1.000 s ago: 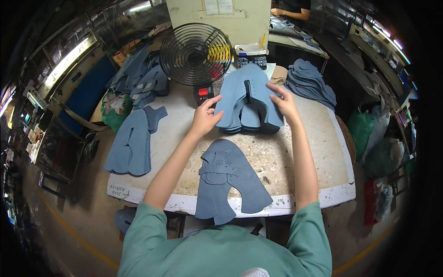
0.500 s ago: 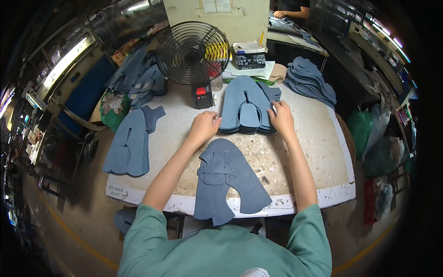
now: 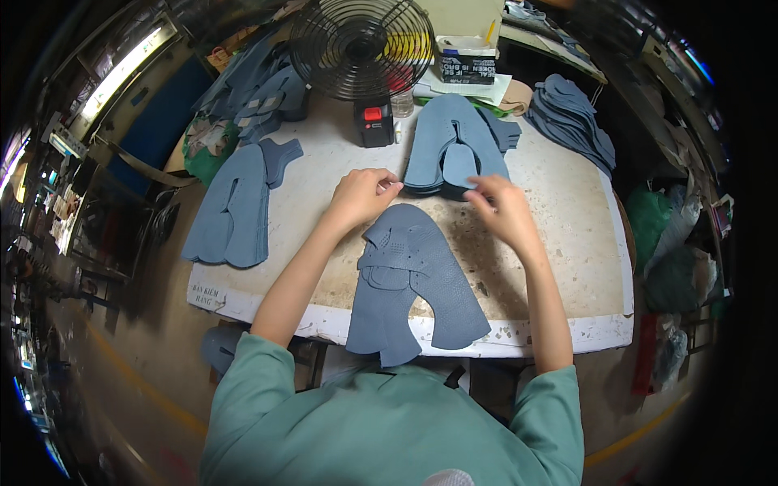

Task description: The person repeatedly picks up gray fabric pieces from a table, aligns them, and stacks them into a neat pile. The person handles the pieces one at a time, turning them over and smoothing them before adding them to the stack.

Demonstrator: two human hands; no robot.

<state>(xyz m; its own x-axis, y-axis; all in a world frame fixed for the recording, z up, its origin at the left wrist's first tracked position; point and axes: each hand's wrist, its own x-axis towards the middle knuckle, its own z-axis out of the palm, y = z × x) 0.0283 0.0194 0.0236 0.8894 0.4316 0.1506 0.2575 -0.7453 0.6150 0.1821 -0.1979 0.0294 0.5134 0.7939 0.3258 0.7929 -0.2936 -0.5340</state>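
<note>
Fan (image 3: 362,50) and grey-blue pieces (image 3: 450,279) bracket the blue stack (image 3: 429,139). Your right hand (image 3: 509,212) has fingers apart; your left hand (image 3: 361,198), I cannot tell.

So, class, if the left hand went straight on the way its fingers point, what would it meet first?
The left hand would probably meet the stack of blue pieces, at its near left corner; depth is unclear.

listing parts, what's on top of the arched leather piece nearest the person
A perforated blue-grey piece and a rounded tab lie on the arched leather piece; whatever they cover cannot be seen.
</note>
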